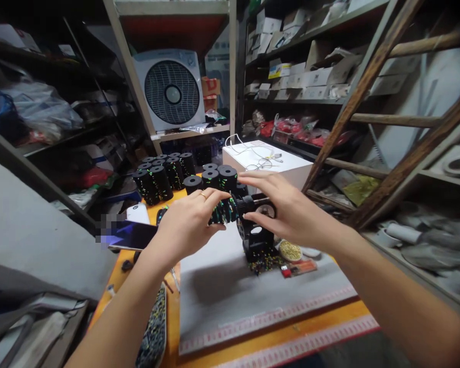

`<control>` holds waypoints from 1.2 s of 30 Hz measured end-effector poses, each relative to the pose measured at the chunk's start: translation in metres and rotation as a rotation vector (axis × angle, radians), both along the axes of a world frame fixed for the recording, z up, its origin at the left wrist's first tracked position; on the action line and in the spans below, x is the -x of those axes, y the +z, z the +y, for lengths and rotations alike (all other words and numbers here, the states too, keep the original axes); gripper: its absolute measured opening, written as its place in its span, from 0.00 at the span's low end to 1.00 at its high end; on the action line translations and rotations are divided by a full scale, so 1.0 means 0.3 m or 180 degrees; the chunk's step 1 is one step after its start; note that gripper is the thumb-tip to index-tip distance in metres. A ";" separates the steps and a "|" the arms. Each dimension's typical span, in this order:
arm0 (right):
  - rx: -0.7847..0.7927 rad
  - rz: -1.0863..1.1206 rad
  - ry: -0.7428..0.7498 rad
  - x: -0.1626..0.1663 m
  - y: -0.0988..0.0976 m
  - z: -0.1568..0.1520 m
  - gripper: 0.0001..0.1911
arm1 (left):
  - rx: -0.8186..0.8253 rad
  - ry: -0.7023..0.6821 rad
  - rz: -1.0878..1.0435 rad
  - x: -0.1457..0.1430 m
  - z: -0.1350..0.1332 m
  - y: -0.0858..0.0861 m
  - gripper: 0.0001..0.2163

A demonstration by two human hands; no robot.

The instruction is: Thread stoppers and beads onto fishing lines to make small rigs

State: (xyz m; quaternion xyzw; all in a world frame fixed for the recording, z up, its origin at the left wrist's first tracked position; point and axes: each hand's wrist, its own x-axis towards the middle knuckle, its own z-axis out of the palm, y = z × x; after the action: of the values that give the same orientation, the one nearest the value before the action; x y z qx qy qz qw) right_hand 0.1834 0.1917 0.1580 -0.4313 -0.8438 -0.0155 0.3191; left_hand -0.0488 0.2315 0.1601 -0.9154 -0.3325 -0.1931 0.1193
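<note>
Thumb and fingers of my left hand [186,220], with a ring on one finger, close around a black roll [230,209] dotted with green and other bright specks. The roll sits by the spindle end of a small black machine [258,240]. My right hand [281,202] is at the machine's other side, its thumb and fingers apart around the spindle; I see nothing held in it. Tiny coloured pieces [266,261] lie scattered at the machine's foot. Behind my hands stand several more black speckled rolls [174,171], upright and with holes in their tops.
A grey mat [214,296] covers part of the orange table [170,342]. On it lie a dish of gold beads [290,250] and a red-and-orange item [301,267]. A phone [138,235], a tray of dark bits [153,327], a white box [266,161] and a wooden ladder [368,92] surround it.
</note>
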 end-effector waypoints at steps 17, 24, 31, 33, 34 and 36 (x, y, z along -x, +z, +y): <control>0.0770 0.0011 -0.0623 0.016 -0.448 -0.207 0.07 | 0.0109 0.0351 -0.0268 -0.020 -0.006 -0.013 0.24; 0.0598 0.0190 -0.0569 0.022 -0.515 -0.204 0.10 | 0.0149 0.0252 -0.0459 -0.018 0.008 -0.025 0.26; 0.0529 0.0212 -0.0601 0.017 -0.539 -0.213 0.10 | 0.0239 0.0187 -0.0455 -0.013 0.005 -0.028 0.26; 0.0620 0.0244 -0.0666 0.008 -0.539 -0.223 0.10 | 0.0237 0.0233 -0.0445 -0.013 0.003 -0.027 0.27; 0.0678 0.0285 -0.0682 0.001 -0.537 -0.229 0.10 | 0.0229 0.0251 -0.0442 -0.014 0.004 -0.027 0.27; 0.0743 0.0389 -0.0705 -0.015 -0.530 -0.242 0.09 | 0.0197 0.0286 -0.0425 -0.016 0.006 -0.027 0.28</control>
State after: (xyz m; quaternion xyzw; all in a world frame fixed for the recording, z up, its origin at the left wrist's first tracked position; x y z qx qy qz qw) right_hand 0.1880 0.1191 -0.0009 -0.5558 -0.7662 0.0739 0.3140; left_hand -0.0441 0.2334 0.1519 -0.8878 -0.3863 -0.2378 0.0771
